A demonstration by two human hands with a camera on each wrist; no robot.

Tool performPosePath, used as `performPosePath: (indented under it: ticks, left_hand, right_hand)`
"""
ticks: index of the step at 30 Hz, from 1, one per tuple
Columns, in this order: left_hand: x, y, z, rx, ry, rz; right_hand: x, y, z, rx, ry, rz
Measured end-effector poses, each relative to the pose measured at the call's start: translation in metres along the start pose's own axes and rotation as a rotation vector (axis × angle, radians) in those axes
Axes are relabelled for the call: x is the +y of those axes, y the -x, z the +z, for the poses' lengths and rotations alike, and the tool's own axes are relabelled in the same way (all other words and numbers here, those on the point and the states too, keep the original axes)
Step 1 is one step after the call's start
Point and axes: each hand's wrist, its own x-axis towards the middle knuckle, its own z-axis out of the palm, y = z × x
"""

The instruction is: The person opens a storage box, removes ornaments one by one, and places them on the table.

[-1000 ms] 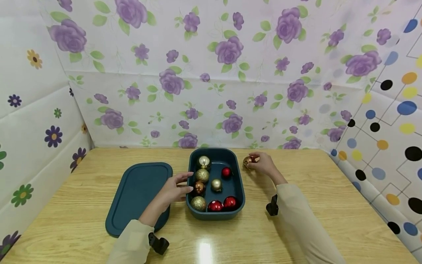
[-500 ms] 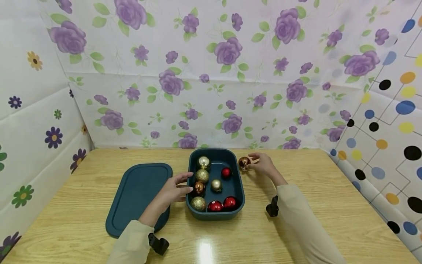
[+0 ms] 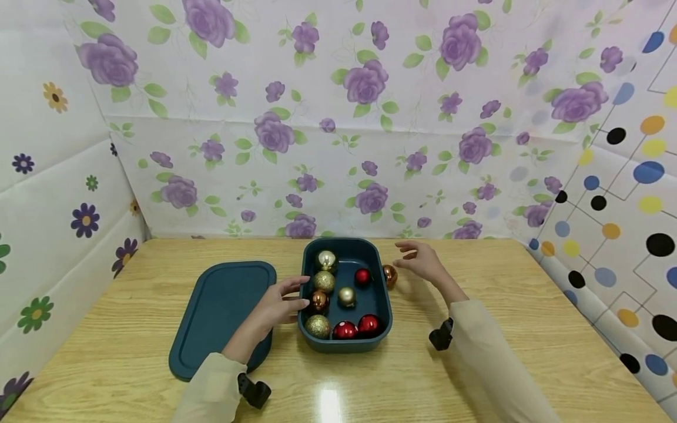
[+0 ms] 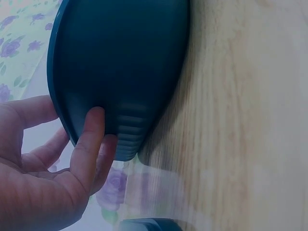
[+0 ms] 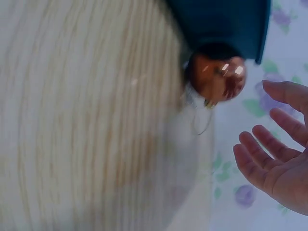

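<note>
A dark teal box [image 3: 346, 346] holds several Christmas baubles: glittery gold ones [image 3: 318, 326], a pale gold one [image 3: 347, 296], a copper one [image 3: 319, 301] and shiny red ones [image 3: 370, 325]. My left hand [image 3: 275, 305] rests against the box's left side, fingers loosely extended; in the left wrist view its fingertips touch the outer wall [image 4: 120, 57] and rim. Outside the box's right wall lies another copper bauble [image 3: 390, 276], its cap and thread showing in the right wrist view. My right hand [image 3: 420, 261] hovers just beyond that bauble, fingers spread and holding nothing.
A flat teal lid [image 3: 222, 311] lies on the wooden table [image 3: 476, 364] left of the box, partly under my left forearm. Floral sheeting [image 3: 338, 176] rises behind the table's back edge, with patterned sheets at both sides.
The copper bauble has moved left and nearer to me, up to the box's right wall. My right hand has let go of it and lifted slightly. The left hand stays put.
</note>
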Motion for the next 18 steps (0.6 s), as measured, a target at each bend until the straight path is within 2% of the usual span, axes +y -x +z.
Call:
performPosePath:
  ticks: [8,13,18]
  left_hand:
    - [0.0,0.0,0.0,0.005,-0.006,-0.004]
    - [0.002,0.0,-0.001,-0.008,-0.005,0.003]
    - [0.001,0.0,0.0,-0.003,-0.003,-0.002]
  right_hand:
    - [-0.037,0.02,0.011,-0.065,-0.128,-0.104]
    - [-0.057,0.034,0.031,-0.158,-0.162,-0.197]
    - [-0.073,0.045,0.055,-0.274,-0.139,-0.274]
